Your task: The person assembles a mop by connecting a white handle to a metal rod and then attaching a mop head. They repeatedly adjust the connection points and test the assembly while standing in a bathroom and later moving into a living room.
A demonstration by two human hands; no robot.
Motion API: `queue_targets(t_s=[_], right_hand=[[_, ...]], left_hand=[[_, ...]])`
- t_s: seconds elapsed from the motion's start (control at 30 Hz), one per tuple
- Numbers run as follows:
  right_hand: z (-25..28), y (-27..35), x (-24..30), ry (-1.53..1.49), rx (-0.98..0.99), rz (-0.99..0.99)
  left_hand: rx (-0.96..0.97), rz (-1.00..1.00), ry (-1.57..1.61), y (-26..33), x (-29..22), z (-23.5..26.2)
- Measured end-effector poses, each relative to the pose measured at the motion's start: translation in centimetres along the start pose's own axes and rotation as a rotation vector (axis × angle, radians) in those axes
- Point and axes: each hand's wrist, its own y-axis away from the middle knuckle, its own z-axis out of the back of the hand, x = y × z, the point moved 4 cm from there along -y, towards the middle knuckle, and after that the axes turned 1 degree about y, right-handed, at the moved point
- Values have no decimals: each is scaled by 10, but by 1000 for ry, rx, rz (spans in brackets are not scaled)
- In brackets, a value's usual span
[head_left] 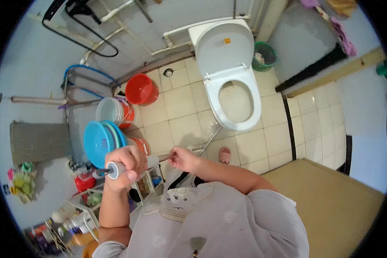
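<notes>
My left hand (125, 165) is closed around the pale, grey-ended top of a long pole. My right hand (182, 158) wraps round the same pole farther along, in front of my body. Beyond the right hand, the pole runs down to a thin crossbar (210, 138) near the floor. It looks like a floor squeegee. The crossbar lies on pale tiles just short of the white toilet (234, 103), whose lid is up. A foot in a pink slipper (224, 155) shows to the right of the crossbar.
Left of the pole stand a red bucket (141, 89), a white bucket (109, 111) and blue basins (98, 142). A green bin (264, 56) sits beside the toilet. A shelf rack (85, 206) with bottles is at lower left, and a brown panel (322, 202) at lower right.
</notes>
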Motion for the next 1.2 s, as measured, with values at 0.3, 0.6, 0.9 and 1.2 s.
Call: queue_targets(t_s=[0.3,0.6,0.9,1.2], right_hand=[[-18,-8,13,79,127,-49],[-11,-102,73,180,7,126],[-44,-20,7,129,-109,-11],[-56,-6,10,363,17,-40]], left_hand=[[322,-25,-434,11,-8,-40],[204,150,-807,38,54,-9],[-56,24,-659,82,8,-10],[-35,-48,-693,74,26,0]])
